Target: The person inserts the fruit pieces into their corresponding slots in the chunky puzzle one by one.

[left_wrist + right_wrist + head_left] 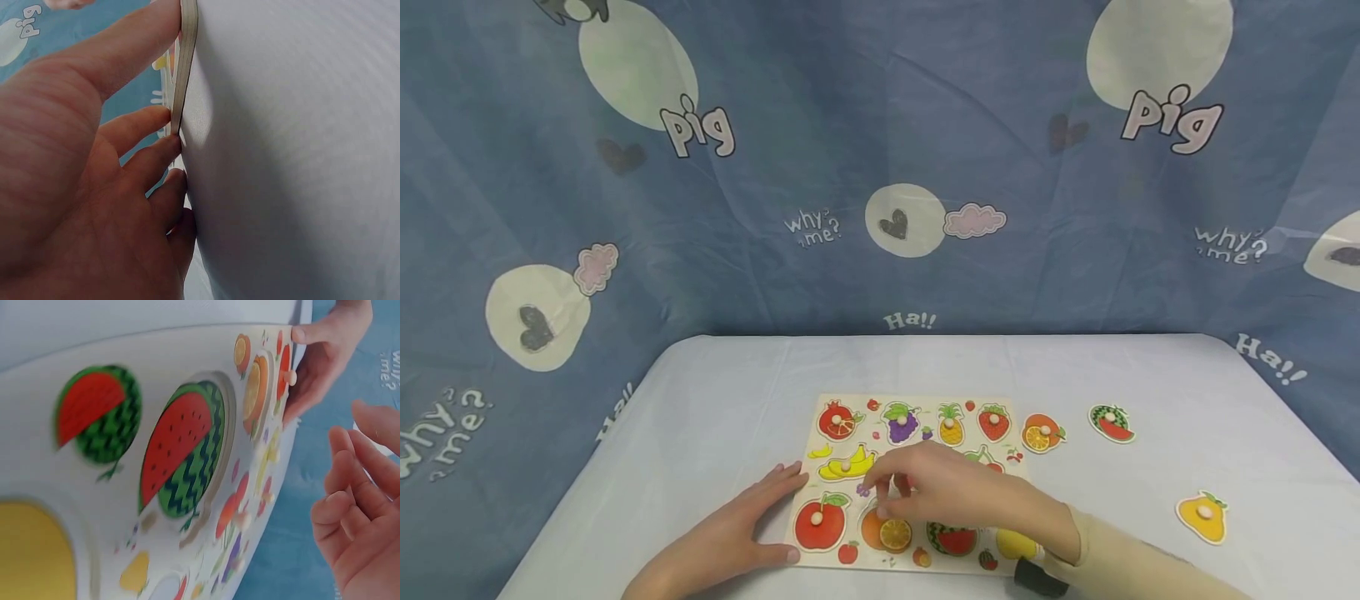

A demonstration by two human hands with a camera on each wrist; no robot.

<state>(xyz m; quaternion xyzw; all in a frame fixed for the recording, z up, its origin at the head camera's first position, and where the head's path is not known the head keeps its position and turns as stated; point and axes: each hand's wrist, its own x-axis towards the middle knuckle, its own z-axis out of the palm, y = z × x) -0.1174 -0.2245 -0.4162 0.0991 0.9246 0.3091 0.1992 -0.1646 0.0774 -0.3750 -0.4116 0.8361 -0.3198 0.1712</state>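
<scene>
1. Resting with straight fingers, the left hand (730, 533) touches the left edge of one flat, cream wooden fruit board (955, 564) lying on the white table (722, 400).
2. The right hand (932, 483) hangs above the board, fingers loosely bent, thumb apart.
3. Three loose, knobbed pieces lie right of it: one round orange fruit piece (1042, 433), one red-and-green watermelon piece (1111, 423), one yellow pear-shaped piece (1202, 517).
4. At least six knobbed fruits sit in the board.

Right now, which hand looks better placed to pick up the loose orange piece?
Probably the right hand: it seems empty and is nearer the orange piece, just right of the board. The left hand touches the board's left edge.
</scene>
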